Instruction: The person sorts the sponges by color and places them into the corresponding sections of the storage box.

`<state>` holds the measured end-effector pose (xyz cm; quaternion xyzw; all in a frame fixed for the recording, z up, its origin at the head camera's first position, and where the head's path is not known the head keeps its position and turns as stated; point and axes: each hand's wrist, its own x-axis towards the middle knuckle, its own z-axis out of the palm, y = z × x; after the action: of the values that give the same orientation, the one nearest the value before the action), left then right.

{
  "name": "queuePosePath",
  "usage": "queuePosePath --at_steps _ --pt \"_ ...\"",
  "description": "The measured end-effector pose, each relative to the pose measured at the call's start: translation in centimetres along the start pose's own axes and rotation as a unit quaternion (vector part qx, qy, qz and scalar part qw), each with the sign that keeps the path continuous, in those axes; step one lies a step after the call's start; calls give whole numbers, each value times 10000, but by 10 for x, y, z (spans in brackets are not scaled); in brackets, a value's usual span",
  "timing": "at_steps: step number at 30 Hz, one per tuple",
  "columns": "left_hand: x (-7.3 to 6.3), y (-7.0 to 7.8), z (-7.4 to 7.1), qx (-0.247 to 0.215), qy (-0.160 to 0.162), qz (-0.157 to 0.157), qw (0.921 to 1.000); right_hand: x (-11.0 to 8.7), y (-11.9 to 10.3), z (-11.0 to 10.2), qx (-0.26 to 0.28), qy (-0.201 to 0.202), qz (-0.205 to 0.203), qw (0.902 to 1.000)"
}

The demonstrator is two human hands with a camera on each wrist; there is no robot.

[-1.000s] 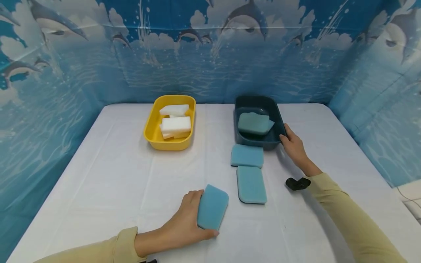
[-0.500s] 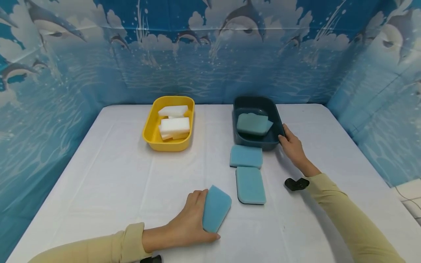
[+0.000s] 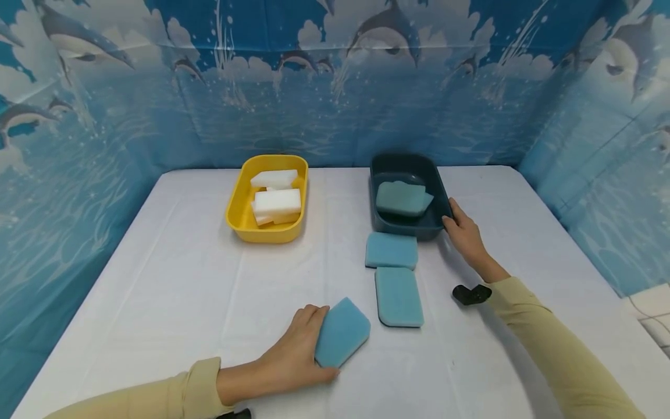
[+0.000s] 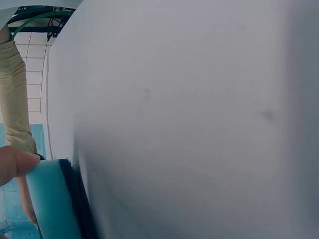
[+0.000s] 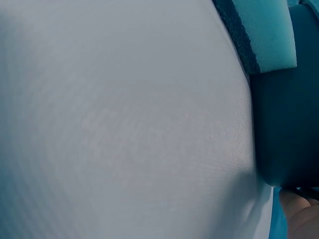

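My left hand point(image 3: 295, 349) holds a blue sponge point(image 3: 344, 333) by its edges near the table's front, fingers at the far side and thumb at the near one. In the left wrist view, the thumb presses the sponge point(image 4: 52, 199), whose dark scouring layer faces the table. My right hand point(image 3: 468, 237) grips the rim of a dark teal container point(image 3: 433, 228) at its near right corner. Inside that container lie blue-green sponges point(image 3: 402, 198). Two more sponges lie in line in front of it, one crosswise point(image 3: 391, 250) right at its wall and one lengthwise point(image 3: 399, 297) nearer me.
A yellow container point(image 3: 241, 215) with several white sponge blocks point(image 3: 277, 202) stands at the back left. A white cloth point(image 3: 178, 279) covers the table. Behind it hangs a blue dolphin-print curtain point(image 3: 235, 128). A black wrist device point(image 3: 471, 294) sits by the right cuff.
The sponge in my left hand has turned a little clockwise, its far corner shifting right. The left hand shifted right, then back left. My right hand keeps its hold on the container.
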<state>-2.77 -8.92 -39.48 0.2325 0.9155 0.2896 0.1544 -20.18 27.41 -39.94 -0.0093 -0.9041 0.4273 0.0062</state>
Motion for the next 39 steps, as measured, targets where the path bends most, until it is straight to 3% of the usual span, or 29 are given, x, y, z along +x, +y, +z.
queuePosePath --at_steps 25,39 --pt "4 -3 -13 -173 98 232 9995 -1 1 1 15 10 -3 10000" --pt "19 1 -28 -273 420 230 9985 -1 1 0 -47 -3 -24 10000"
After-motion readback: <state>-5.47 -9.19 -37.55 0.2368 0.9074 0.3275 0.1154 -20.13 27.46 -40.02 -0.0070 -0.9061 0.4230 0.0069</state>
